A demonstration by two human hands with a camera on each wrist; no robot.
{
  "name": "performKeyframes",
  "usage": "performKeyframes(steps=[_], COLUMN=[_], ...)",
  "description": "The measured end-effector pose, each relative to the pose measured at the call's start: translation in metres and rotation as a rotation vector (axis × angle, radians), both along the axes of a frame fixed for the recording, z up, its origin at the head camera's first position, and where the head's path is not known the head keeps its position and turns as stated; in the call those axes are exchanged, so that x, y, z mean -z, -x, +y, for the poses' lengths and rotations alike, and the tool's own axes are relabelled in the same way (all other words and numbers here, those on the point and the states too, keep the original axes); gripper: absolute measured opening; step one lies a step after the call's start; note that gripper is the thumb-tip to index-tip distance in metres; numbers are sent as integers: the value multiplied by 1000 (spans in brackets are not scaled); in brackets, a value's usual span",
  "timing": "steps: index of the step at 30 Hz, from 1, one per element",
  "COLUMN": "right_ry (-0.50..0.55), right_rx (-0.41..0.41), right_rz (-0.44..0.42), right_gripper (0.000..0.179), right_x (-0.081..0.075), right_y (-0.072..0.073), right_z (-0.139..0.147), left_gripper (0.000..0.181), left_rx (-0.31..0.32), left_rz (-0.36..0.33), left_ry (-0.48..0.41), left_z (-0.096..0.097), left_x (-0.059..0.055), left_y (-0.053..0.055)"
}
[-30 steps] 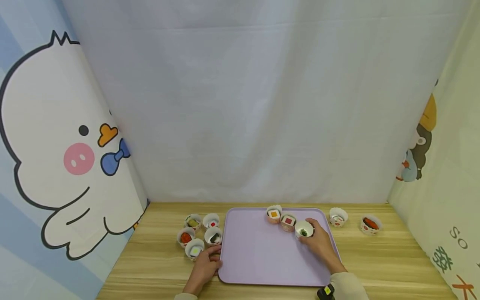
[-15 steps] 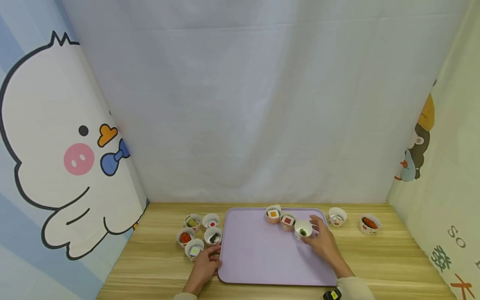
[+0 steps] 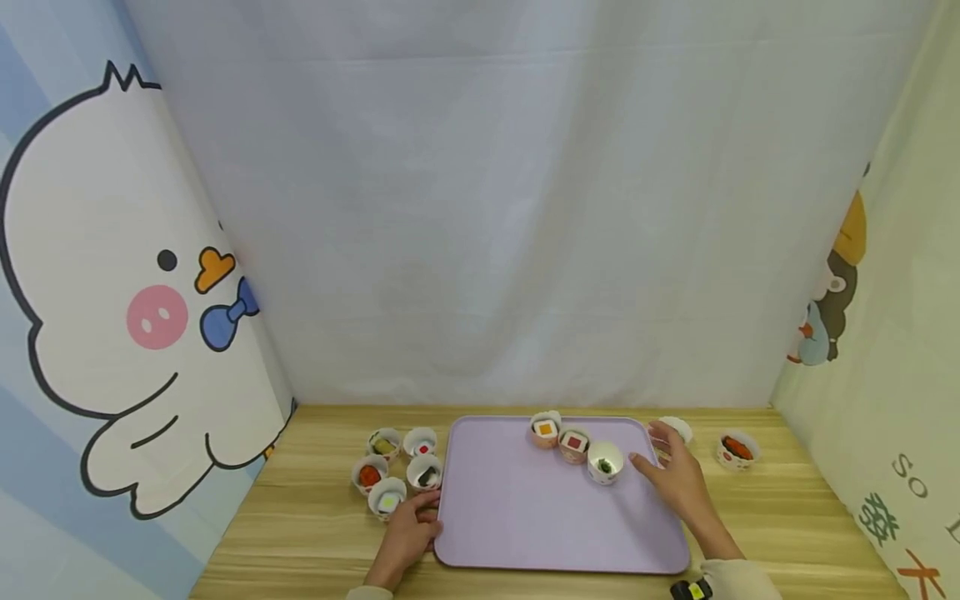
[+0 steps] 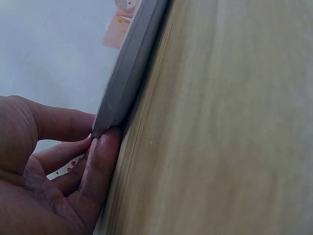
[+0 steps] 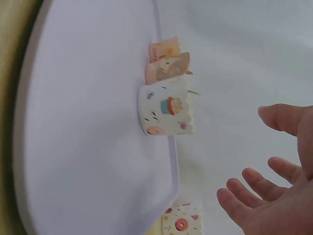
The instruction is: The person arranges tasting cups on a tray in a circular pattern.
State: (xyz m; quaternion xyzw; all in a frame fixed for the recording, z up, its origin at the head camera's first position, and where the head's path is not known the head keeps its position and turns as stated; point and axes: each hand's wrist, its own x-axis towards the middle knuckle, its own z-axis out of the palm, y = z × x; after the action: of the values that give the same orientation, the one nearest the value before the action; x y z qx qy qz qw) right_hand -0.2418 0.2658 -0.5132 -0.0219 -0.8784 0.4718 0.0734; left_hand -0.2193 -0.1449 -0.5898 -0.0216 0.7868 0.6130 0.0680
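Note:
My left hand is at the left side of a lilac tray. In the left wrist view its thumb and fingers pinch the tray's edge. My right hand, fingers spread and holding nothing, is over the tray's right side. Its fingertips overlap a white paper cup on the table beyond the tray. On the tray stand a white paper cup with something green, a pink cup with a red-centred piece, and a pink cup with an orange-centred piece.
Left of the tray, several paper cups with small food-like pieces stand close together near my left hand. Another cup with an orange-red piece sits at the far right of the wooden table. A pale curtain hangs behind the table.
My right hand has let go of the white cup with the green piece, leaving it on the tray, and has moved right toward the cup beyond the tray. My left hand has stayed at the edge.

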Motion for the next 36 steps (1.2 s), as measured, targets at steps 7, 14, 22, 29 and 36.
performKeyframes(steps=[7,14,22,29,36], right_ry=[1,-32,-13,-39,-44], right_rx=[17,37,66,131,182], right_rz=[32,99,86,46,-20], right_gripper=[69,66,71,72,83], right_x=[-16,-22,-25,-25,-23], right_y=[-4,-7,-13,-17,-19], right_z=[15,31,49,68,86], left_gripper=[56,55,54,53,52], left_rx=[7,0,-5,-1,4], left_rz=[-3,3,4,15,34], left_ry=[6,10,21,32,8], left_z=[0,0,0,4,0], left_x=[0,2,5,-13,3], left_y=[0,1,2,-6,-1])
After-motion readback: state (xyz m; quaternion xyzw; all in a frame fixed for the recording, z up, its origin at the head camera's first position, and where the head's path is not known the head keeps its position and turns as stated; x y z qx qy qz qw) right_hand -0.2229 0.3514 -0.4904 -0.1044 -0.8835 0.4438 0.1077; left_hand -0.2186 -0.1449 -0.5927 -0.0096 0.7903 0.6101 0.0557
